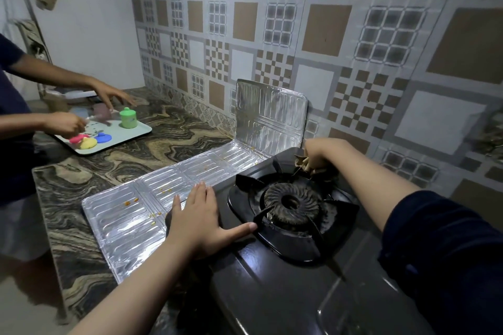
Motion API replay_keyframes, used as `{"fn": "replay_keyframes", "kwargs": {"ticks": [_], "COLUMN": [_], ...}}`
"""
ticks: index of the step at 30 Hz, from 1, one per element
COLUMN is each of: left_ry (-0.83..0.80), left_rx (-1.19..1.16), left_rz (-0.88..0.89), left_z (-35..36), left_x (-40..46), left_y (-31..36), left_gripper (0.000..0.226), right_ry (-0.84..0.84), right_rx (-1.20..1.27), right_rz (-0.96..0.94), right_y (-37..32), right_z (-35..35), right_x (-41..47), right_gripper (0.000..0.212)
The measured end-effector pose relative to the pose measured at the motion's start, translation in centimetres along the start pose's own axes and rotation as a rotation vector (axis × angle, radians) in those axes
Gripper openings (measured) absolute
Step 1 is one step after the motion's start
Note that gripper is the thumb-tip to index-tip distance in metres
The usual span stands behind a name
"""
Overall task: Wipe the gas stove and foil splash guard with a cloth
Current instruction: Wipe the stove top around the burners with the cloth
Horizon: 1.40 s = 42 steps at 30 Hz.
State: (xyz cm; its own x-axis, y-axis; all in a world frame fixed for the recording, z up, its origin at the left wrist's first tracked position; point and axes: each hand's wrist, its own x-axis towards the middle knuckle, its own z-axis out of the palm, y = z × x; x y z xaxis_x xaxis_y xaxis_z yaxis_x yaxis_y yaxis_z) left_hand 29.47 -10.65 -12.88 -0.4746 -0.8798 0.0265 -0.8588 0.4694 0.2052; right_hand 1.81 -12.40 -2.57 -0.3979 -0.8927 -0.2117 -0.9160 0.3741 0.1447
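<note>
A black gas stove (272,275) sits on the marble counter, its burner (291,205) ringed by a black pan support. My right hand (318,153) is shut on a crumpled brown cloth (304,163) at the stove's far edge, behind the burner. My left hand (201,220) lies flat with fingers spread on the stove's left edge, thumb toward the pan support. The foil splash guard (141,204) lies flat to the left of the stove, dotted with orange food specks; one panel (269,114) stands upright against the tiled wall.
Another person (16,122) stands at the left, both hands over a pale tray (136,132) holding a green cup (128,117) and coloured dough pieces. The patterned tile wall (353,49) runs behind the stove. The marble counter (168,139) ends at left front.
</note>
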Motion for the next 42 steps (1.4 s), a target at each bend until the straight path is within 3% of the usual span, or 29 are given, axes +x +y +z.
{"fn": "replay_keyframes", "kwargs": {"ticks": [8,13,24,30,33,42], "left_ry": [-0.01,-0.009,-0.003,0.0,0.005,0.006], "left_rx": [0.003,0.012,0.011,0.012,0.011,0.009], "left_rz": [-0.008,-0.005,-0.008,-0.009,-0.007,-0.011], "left_z": [-0.2,-0.4,-0.2,-0.2,-0.1,-0.2], "left_x": [0.1,0.1,0.0,0.0,-0.1,-0.1], "left_y": [0.0,-0.3,0.0,-0.3,-0.2,-0.3], "left_gripper": [0.158,0.16,0.158,0.158,0.159,0.157], "right_ry": [0.008,0.072,0.008,0.073,0.103,0.201], "right_rx": [0.183,0.301,0.05,0.151,0.194,0.216], "right_rz": [0.031,0.001,0.094,-0.02,-0.072,-0.165], "right_y": [1.6,2.9,1.0,3.6,4.6,5.3], "right_z": [0.3,1.9,0.5,2.0,2.6,4.2], "right_x": [0.5,-1.0,-0.7,-1.4,-2.0,-1.6], "right_gripper": [0.011,0.024,0.024,0.011,0.022,0.029]}}
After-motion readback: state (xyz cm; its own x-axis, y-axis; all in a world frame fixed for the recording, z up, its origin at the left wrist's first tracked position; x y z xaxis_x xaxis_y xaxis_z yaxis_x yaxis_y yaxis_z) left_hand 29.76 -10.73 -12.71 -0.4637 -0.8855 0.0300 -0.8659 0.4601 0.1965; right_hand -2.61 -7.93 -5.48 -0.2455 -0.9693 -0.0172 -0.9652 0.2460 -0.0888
